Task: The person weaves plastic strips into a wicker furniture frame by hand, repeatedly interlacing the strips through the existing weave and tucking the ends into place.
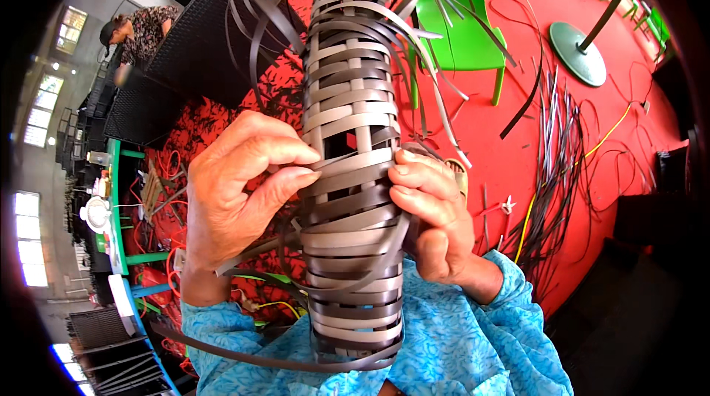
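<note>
head view: at centre?

– woven column (353, 278), grey and dark brown strips. runs up the middle, from close against the blue shirt (451, 322) to a spray of loose strips (262, 4) at top.

– and left hand?

– left hand (240, 181): at the column's left edge, thumb and forefinger pinching a grey strip (355, 164) that crosses the front. other fingers bent.

– right hand?

– right hand (436, 211): fingertips against the column's right edge, about level with the left. thumb hard to make out; cannot tell whether gripping or only resting.

– weave near the hands?

– dark gap (339, 146) just above the pinch. close bands higher up, slanted ones lower down. long dark strip (244, 357) curving out leftward near the foot.

– farther off?

– red floor (488, 130). green chair (462, 48), upper right; beyond, a round base (573, 63) with dark pole (606, 11). below those, a bundle of dark strips (555, 137), yellow cord (526, 227) lying across. upper left: another person (144, 37), leaning beside a dark woven panel (196, 41).
</note>
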`<state>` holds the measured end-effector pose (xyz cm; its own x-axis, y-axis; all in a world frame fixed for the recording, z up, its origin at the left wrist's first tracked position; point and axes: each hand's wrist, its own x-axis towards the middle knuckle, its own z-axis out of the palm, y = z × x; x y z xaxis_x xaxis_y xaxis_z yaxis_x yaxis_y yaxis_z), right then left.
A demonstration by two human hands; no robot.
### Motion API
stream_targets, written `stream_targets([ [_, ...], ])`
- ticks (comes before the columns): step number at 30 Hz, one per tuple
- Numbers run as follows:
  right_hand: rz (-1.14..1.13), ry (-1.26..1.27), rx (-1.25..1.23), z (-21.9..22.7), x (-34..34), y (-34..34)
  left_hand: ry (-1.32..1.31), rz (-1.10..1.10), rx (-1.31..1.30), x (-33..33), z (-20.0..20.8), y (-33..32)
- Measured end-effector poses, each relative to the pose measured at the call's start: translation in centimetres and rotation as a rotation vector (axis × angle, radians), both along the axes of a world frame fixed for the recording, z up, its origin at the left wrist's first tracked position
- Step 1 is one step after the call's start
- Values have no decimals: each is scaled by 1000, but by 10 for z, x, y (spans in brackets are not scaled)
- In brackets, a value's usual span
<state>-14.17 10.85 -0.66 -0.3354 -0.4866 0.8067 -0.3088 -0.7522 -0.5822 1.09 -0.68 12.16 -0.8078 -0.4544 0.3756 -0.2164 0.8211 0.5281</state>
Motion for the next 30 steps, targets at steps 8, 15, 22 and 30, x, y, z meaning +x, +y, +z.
stream_targets([
  [8, 37, -188, 266, -3, -34, -21, -57, 67, 5, -3, 3, 0],
  [15, 6, -152, 246, -3, -45, -26, -109, 102, 6, -6, 12, 4],
  [22, 18, -124, 125, -18, -18, -21, -313, -65, -165, -20, 44, 21],
  [30, 42, -133, 78, -18, -10, -19, -474, -63, -251, -37, 43, 26],
])
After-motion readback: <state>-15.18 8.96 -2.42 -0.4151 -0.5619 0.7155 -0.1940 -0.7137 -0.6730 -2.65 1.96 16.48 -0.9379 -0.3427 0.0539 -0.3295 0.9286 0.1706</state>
